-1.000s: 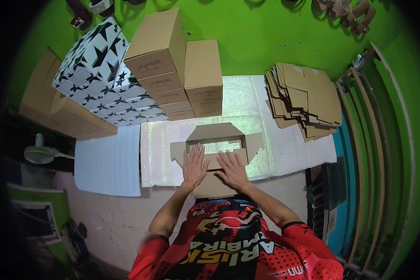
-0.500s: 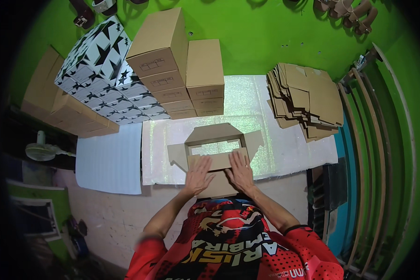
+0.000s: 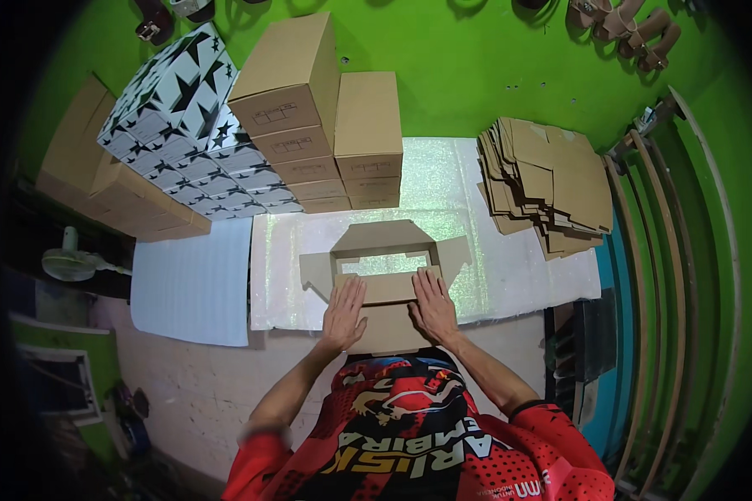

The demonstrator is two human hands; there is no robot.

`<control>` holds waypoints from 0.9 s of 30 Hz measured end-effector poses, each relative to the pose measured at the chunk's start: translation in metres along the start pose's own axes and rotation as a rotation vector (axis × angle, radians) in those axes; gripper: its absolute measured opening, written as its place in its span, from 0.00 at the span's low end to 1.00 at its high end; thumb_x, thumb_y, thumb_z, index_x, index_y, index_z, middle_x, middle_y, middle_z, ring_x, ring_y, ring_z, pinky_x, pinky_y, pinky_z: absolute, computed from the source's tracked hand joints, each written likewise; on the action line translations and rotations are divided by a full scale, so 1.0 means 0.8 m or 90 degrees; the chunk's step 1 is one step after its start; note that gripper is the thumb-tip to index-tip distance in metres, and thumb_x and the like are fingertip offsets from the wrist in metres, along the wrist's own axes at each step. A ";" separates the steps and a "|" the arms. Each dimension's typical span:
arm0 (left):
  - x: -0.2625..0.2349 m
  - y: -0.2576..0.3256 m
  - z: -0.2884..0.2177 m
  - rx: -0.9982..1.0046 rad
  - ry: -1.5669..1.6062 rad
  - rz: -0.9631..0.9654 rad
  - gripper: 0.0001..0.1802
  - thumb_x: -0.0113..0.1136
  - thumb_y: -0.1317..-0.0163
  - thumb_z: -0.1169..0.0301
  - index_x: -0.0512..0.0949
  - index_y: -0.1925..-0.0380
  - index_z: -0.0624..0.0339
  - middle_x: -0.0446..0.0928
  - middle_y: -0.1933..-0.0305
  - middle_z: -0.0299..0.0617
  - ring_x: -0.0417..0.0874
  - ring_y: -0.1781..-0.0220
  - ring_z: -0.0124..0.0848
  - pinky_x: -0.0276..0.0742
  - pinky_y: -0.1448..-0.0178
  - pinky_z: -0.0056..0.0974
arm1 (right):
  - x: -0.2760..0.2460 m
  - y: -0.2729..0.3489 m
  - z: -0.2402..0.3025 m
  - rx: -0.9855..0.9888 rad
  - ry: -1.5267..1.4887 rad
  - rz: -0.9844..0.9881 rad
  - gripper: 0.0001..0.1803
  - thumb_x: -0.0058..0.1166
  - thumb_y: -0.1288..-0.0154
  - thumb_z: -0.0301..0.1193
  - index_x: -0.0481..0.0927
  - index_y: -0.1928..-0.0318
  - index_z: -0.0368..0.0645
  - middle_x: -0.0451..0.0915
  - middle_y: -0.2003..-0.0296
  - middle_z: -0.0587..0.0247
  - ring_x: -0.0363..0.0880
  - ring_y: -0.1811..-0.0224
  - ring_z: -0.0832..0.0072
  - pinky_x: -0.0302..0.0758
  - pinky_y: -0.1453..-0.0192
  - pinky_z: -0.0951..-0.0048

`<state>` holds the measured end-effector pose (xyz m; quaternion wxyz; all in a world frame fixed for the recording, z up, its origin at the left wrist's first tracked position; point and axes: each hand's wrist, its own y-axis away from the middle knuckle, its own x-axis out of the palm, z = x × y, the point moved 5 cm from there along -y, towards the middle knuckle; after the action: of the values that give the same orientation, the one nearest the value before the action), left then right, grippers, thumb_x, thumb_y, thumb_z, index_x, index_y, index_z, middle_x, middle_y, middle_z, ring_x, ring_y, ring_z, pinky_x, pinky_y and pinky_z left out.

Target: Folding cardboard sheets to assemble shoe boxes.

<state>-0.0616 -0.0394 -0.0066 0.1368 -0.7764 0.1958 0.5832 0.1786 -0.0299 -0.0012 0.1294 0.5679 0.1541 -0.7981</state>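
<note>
Now laid wider apart than a second ago, flat and straight-fingered along the near side of the open cardboard box point(image 3: 382, 289), with left hand point(image 3: 343, 312) at about 7 o'clock and right hand point(image 3: 434, 309) at about 4. Perhaps evening the fold toward both corners. Pinching nothing visible; cannot tell for thumbs. Find the box mid-view on the shiny mat point(image 3: 510, 267), with side flaps point(image 3: 453, 255) splayed toward 9 and 3.

A bright green wall point(image 3: 451, 92) stands behind shimmering pale sheeting point(image 3: 518, 280) that reflects the light, with a whitish, marked floor point(image 3: 200, 384) below and long wooden rails point(image 3: 673, 275) at right
</note>
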 end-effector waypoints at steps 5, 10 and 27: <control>0.003 -0.030 -0.044 -0.041 0.027 0.034 0.59 0.68 0.37 0.50 0.46 0.16 0.64 0.47 0.11 0.53 0.45 0.10 0.47 0.39 0.10 0.57 | -0.003 -0.005 0.006 0.008 0.016 -0.017 0.46 0.60 0.28 0.40 0.56 0.19 0.31 0.56 0.18 0.43 0.52 0.14 0.49 0.50 0.13 0.47; 0.016 -0.070 -0.081 0.016 0.002 0.028 0.61 0.67 0.36 0.45 0.44 0.15 0.62 0.44 0.10 0.50 0.42 0.09 0.44 0.36 0.09 0.55 | -0.006 -0.003 0.004 0.005 -0.047 -0.024 0.46 0.60 0.27 0.42 0.56 0.19 0.32 0.55 0.18 0.43 0.53 0.15 0.48 0.50 0.13 0.47; 0.013 -0.099 -0.077 0.016 0.070 -0.054 0.57 0.64 0.34 0.43 0.49 0.16 0.60 0.53 0.13 0.54 0.45 0.10 0.47 0.30 0.13 0.69 | -0.026 0.012 -0.039 0.255 -0.344 -0.132 0.52 0.54 0.23 0.54 0.48 0.16 0.32 0.50 0.16 0.37 0.46 0.13 0.43 0.41 0.11 0.48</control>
<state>0.0300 0.0021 -0.0004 0.1605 -0.8130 0.1772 0.5310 0.2160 -0.0258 0.0076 -0.0304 0.3319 0.0117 -0.9427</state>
